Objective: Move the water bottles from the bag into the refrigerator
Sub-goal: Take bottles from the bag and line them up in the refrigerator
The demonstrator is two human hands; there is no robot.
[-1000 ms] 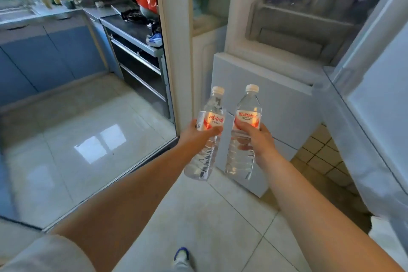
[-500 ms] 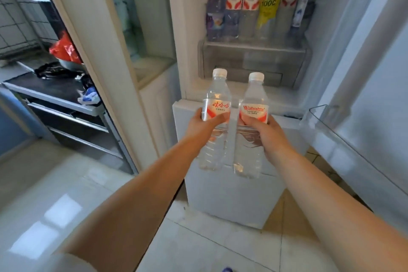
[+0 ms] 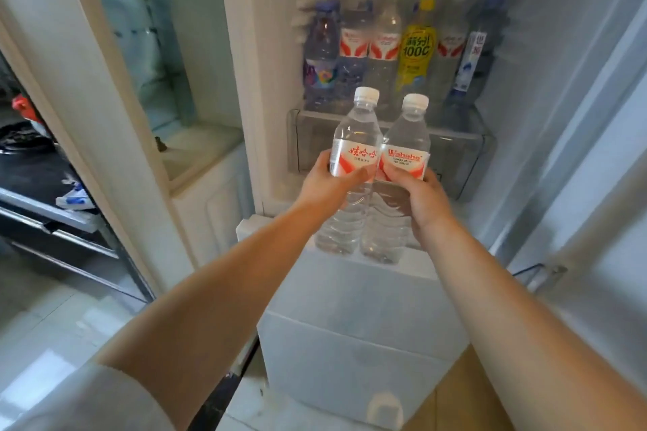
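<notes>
My left hand wraps one clear plastic white-capped water bottle at its red label; my right hand grips its twin, bodies touching. At 12 o'clock, the open white refrigerator's shelf carries a bottle row. Dark stove at 9 o'clock.

bare forearms, pale grey short sleeve

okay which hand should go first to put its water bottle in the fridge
Probably the right hand: its bottle is held up directly before the shelf of drinks. The left hand and its bottle sit nearer the shelf's left end.
</notes>
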